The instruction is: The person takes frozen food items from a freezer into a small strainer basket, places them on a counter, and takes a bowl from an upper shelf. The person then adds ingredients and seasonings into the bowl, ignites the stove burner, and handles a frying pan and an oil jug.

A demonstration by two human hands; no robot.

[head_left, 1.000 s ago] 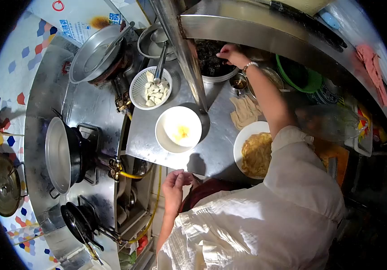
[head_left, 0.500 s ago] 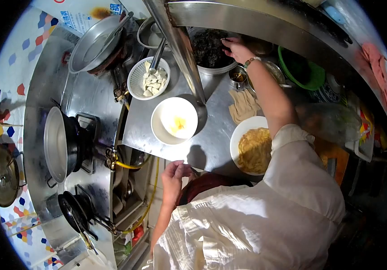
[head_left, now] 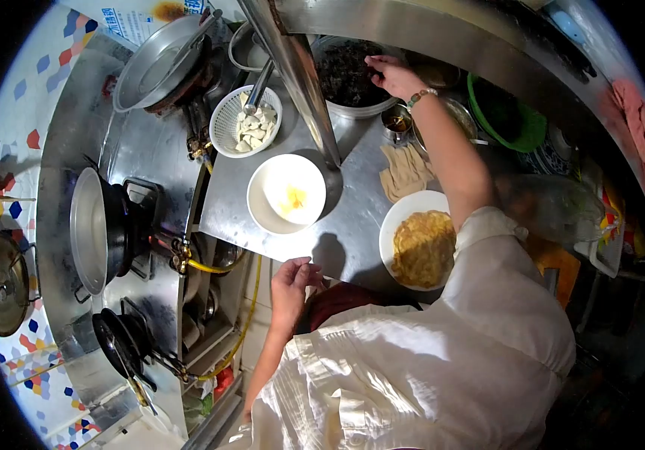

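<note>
My right hand (head_left: 388, 77) reaches to the back, over a tub (head_left: 360, 113) of dark, crinkled flakes that look like dried seaweed (head_left: 343, 71). Its fingers are pinched, with a dark bit showing between them. Close to the table's front edge, my left hand (head_left: 291, 289) is loosely closed, and nothing shows in it. Just ahead of it stands a white bowl (head_left: 262, 214) with a little yellow food (head_left: 293, 199) at the bottom. A white plate (head_left: 388, 238) holding a flat, golden egg-like sheet (head_left: 424, 249) lies below my right forearm.
A white basket (head_left: 222, 135) of pale chunks stands behind the bowl. A metal post (head_left: 300, 82) rises beside it. Folded tan sheets (head_left: 405, 172), a small metal cup (head_left: 396, 122) and a green basin (head_left: 521, 131) are at right. Pans (head_left: 90, 232) sit on burners at left.
My right hand stays over the tub and has turned slightly, its fingertips lifting a little. My left hand has moved slightly up. The whole view has shifted a little.
</note>
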